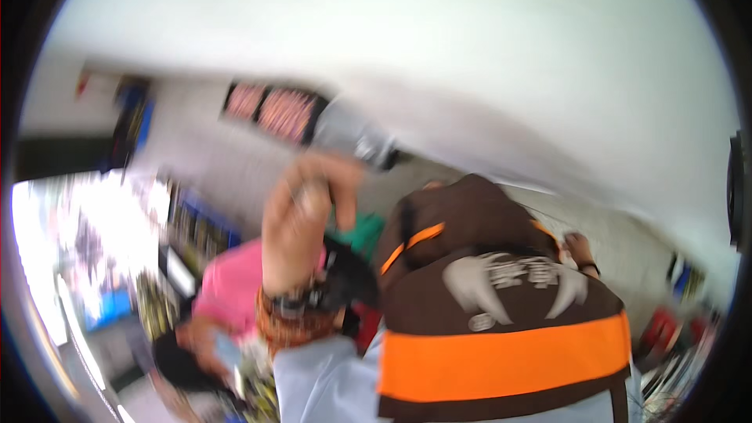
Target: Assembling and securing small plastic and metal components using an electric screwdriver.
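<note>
- blurred view: a raised hand (pixel 301 223), wrist banded, fingers curled closed; whether it grips anything cannot be told.
- just right of it, a person's brown and orange jacket (pixel 486 298).
- below left, someone in pink (pixel 231 286).

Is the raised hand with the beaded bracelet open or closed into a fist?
Closed, it seems: the left hand has its fingers curled in, though motion blur hides what it grips.

Raised left hand (pixel 301 223), brown-orange jacket (pixel 501 321)
</note>
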`<state>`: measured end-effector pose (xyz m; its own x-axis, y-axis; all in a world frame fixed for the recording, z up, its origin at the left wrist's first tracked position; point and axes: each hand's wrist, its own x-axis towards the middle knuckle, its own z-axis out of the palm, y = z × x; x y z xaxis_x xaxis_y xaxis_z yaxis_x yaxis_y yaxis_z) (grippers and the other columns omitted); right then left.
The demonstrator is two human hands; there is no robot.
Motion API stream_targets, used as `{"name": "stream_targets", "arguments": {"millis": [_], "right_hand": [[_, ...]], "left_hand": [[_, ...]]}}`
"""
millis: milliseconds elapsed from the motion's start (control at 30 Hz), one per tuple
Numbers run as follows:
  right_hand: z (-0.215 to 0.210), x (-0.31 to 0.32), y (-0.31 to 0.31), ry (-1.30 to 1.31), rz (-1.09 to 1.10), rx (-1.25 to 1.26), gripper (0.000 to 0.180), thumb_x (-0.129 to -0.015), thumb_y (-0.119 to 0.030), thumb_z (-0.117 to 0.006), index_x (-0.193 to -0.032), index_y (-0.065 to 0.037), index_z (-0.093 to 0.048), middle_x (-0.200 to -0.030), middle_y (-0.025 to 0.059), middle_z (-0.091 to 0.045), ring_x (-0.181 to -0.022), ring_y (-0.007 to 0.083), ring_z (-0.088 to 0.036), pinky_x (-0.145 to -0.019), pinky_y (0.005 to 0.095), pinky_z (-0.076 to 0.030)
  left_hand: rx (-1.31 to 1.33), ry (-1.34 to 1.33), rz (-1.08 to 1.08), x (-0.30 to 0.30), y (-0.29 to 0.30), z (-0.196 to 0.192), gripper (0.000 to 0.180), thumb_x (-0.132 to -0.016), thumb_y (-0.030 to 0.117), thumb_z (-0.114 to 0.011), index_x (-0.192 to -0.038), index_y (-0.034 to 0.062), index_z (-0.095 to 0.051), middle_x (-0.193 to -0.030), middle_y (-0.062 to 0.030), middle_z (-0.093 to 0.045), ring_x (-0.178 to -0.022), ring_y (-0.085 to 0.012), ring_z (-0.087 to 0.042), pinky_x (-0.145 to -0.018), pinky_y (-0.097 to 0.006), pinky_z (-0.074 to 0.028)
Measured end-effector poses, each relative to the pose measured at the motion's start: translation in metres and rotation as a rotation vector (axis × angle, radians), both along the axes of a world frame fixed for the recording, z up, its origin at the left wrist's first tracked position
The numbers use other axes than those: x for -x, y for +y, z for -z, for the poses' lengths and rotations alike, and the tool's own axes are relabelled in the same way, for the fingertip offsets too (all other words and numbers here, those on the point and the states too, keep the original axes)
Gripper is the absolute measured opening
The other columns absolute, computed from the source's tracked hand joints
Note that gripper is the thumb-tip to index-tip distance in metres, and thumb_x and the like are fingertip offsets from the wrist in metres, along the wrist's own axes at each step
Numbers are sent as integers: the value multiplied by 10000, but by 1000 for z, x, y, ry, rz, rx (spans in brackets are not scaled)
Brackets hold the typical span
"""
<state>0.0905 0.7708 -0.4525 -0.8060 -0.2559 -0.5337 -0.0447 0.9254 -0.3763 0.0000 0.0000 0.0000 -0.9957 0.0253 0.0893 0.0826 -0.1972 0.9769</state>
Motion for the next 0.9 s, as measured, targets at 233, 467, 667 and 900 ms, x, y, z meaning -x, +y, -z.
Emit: {"name": "stream_targets", "arguments": {"millis": [233, 467, 667, 900], "right_hand": [[-54, -54, -83, 196, 859, 177, 361, -999, -336, -669, -1103, -18, -802, -961, 191, -804, -833, 308, -783, -800, 445, -617], [-32, -208, -140, 31, 1099, 11, 382, -907, -325, -654, -1071, -26, -828, -1091, 270, -782, -1076, 464, -743, -978, 533, -582], [86, -352, -125, 48, 951, -328, 324, -965, -320, -631, -909, -90, -851, -1001, 154, -825, -977, 330, -804, -853, 482, -634], [93, -354, -57, -351, 1456, -72, 375, -951, -437, -708, -1031, -110, -873, -988, 89, -852, -931, 259, -821, -856, 433, -644]], "left_hand": [[635, -96, 988, 14, 159, 43, 277, -1129, 143, -592, -1367, 39, -687, -960, 14, -648, -859, -52, -577, -773, -229, -465], [367, -365, 1285, 26, 222, 51, 341, -1138, 251, -547, -1344, -3, -641, -941, 8, -535, -900, -102, -492, -837, -268, -409], [628, -223, 1462, 45, 269, 67, 324, -1126, 233, -554, -1355, 21, -640, -969, -2, -566, -905, -101, -510, -865, -263, -441], [859, 6, 1451, 65, 451, 101, 307, -1124, 236, -560, -1337, 33, -648, -993, -13, -589, -904, -113, -521, -863, -275, -459]]}}
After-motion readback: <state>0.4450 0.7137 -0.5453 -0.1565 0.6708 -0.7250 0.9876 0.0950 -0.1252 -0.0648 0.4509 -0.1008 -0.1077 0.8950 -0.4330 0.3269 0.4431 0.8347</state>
